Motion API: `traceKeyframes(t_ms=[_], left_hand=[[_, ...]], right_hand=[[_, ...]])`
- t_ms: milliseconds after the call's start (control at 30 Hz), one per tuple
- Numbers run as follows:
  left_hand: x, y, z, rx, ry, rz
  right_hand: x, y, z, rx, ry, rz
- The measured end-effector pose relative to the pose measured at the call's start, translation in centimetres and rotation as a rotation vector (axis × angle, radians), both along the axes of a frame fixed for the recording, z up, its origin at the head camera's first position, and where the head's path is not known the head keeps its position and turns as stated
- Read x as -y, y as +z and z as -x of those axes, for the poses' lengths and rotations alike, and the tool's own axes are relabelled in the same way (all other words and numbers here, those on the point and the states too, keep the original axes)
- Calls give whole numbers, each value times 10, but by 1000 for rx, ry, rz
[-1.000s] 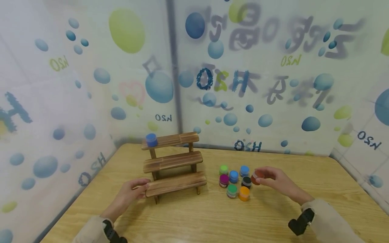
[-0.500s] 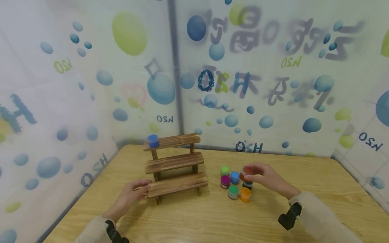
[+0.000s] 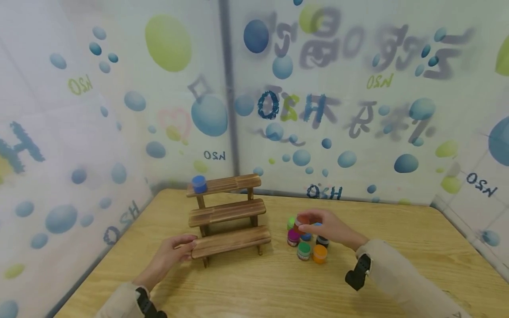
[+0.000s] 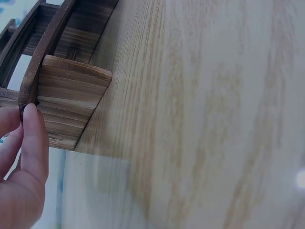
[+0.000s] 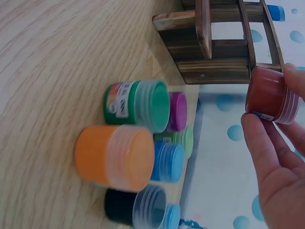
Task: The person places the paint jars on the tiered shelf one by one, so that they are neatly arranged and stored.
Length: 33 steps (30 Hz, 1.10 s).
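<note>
My left hand (image 3: 169, 256) pinches the left end of the lowest board of a three-step wooden stand (image 3: 230, 240); in the left wrist view thumb and fingers (image 4: 34, 138) close on the board's end. Between the fingers and thumb of my right hand (image 3: 328, 227) is a reddish-brown paint jar (image 5: 268, 94), raised over the group of jars and overlapping the light green one (image 3: 291, 223) in the head view. A blue paint jar (image 3: 199, 184) sits on the left end of the top step.
Below and around the right hand stand purple (image 3: 293, 237), green (image 3: 304, 250), orange (image 3: 320, 254), black (image 3: 322, 241) and blue paint jars (image 5: 167, 162) on the wooden table (image 3: 254, 287). A patterned curtain (image 3: 358, 176) rises behind the table's far edge.
My right hand has carried the reddish-brown paint jar leftward, from the right side of the jar group to above its left part. The left hand stays at the stand.
</note>
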<state>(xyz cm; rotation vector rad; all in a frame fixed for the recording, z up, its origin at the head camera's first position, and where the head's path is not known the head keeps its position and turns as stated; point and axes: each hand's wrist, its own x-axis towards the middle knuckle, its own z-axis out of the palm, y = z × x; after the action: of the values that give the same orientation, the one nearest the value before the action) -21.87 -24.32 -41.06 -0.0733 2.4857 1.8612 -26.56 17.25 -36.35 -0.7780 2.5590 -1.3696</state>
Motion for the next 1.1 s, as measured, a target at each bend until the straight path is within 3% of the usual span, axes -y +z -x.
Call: traceKeyframes(t_ms=[767, 1100], left_hand=[[-2, -5, -1, -27, 24, -18], [0, -6, -1, -27, 39, -9]], right_hand=[[46, 51, 18, -138, 130, 12], [75, 60, 20, -171, 156, 44]])
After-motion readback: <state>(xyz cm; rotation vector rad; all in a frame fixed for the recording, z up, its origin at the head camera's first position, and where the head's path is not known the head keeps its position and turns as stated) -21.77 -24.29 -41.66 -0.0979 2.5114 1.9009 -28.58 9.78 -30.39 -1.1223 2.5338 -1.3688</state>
